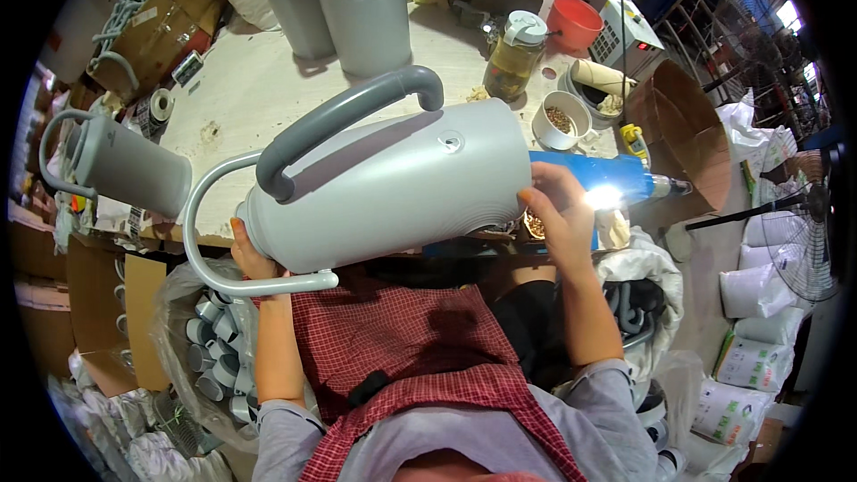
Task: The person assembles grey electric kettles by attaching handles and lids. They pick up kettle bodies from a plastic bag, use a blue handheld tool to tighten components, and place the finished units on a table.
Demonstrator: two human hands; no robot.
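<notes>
A large light-grey vacuum jug (384,187) lies on its side in the air in front of me, its base toward the right. My left hand (250,252) supports the narrower left end from below, thumb up, most fingers hidden behind it. Around the base's edge, the fingers and thumb of my right hand (561,207) are closed. A dark grey curved handle (348,116) runs along the jug's upper side. From the left end loops a lighter grey carrying handle (198,232). Just beyond my right hand is a blue object (607,176) with a metal tip.
Two more grey jugs (361,13) stand at the back; another jug (134,165) lies at the left. A lidded jar (515,54), white mug (562,120) and red bowl (574,21) sit at the right. Bags of grey parts (214,353) flank me; a fan (799,223) stands right.
</notes>
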